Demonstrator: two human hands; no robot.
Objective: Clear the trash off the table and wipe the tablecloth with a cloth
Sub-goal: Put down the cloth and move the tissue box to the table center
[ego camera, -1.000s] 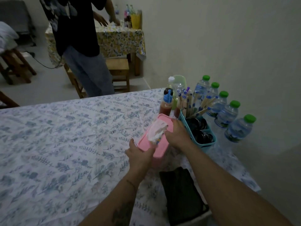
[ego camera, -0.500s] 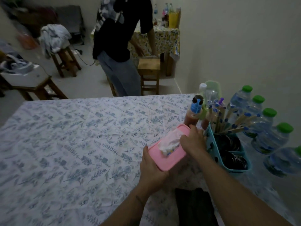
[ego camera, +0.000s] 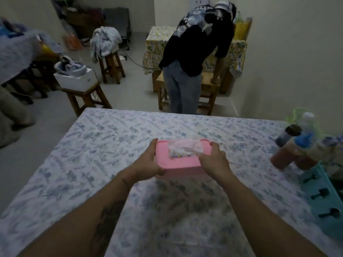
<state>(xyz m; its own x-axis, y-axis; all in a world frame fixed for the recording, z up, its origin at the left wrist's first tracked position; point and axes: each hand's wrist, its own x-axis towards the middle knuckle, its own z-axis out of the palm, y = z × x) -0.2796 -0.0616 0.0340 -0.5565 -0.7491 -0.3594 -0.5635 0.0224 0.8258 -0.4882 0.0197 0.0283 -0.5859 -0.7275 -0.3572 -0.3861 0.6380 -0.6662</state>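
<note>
My left hand [ego camera: 148, 162] wraps the left end of the pink tissue box [ego camera: 178, 162], fingers curled beneath it and thumb up the side, I judge to take its weight. The box hangs just above the tablecloth [ego camera: 111, 145], probably to free that patch for wiping. A crumpled tissue [ego camera: 185, 148] pokes from the box's top. My right hand [ego camera: 213, 160] clasps the right end, fingers curled onto the lid beside the tissue; I cannot tell whether they pinch it. Sauce bottles [ego camera: 284, 154] stand well right of the box.

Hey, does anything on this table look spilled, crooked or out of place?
No spill shows on the tablecloth. Only the tissue stands out: it bulges crumpled from the pink box that the left hand and right hand grip.
</note>
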